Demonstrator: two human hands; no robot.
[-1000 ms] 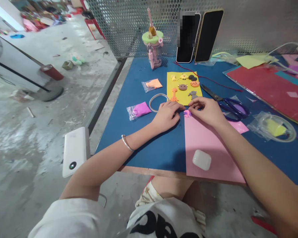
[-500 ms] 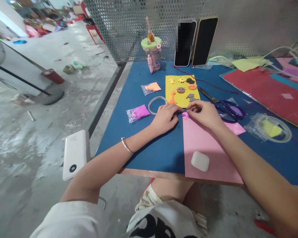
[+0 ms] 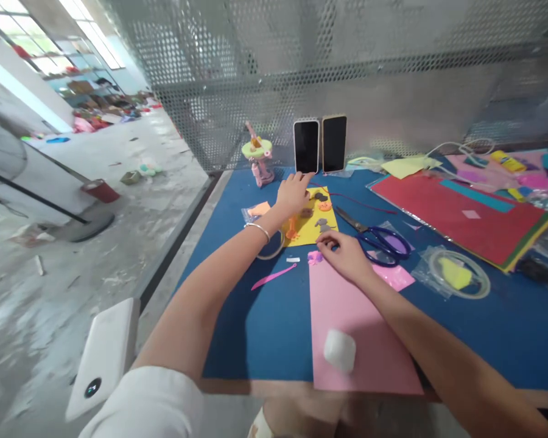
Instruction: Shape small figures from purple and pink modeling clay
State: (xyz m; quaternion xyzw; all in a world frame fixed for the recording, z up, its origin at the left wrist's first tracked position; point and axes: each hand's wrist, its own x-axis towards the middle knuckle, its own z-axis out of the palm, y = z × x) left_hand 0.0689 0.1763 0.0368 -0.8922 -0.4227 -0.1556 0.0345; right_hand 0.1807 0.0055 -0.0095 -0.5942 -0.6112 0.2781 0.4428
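Note:
My left hand (image 3: pixel 295 193) reaches over the far left part of a yellow sheet (image 3: pixel 307 236), fingers stretched toward a white-framed phone (image 3: pixel 306 146). Nothing shows in its grip. Clay animals sit on this sheet, including an orange giraffe (image 3: pixel 292 228) and a grey elephant (image 3: pixel 323 225). My right hand (image 3: pixel 344 255) rests by the top of a pink sheet (image 3: pixel 360 316), thumb and fingers pinched together. Whatever lies between its fingertips is too small to make out. Just beside them is a small pink and purple clay piece (image 3: pixel 315 258).
Blue-handled scissors (image 3: pixel 383 243) lie right of the yellow sheet. A pink modelling tool (image 3: pixel 274 277) lies left of the pink sheet, which bears a white case (image 3: pixel 340 351). A cup with a straw (image 3: pixel 261 161) and a second phone (image 3: pixel 334 143) stand at the back.
My left hand has left the clay piece and moved forward over the yellow sheet, uncovering the pink tool. My right hand stays by the clay. The view has tilted up and shifted right.

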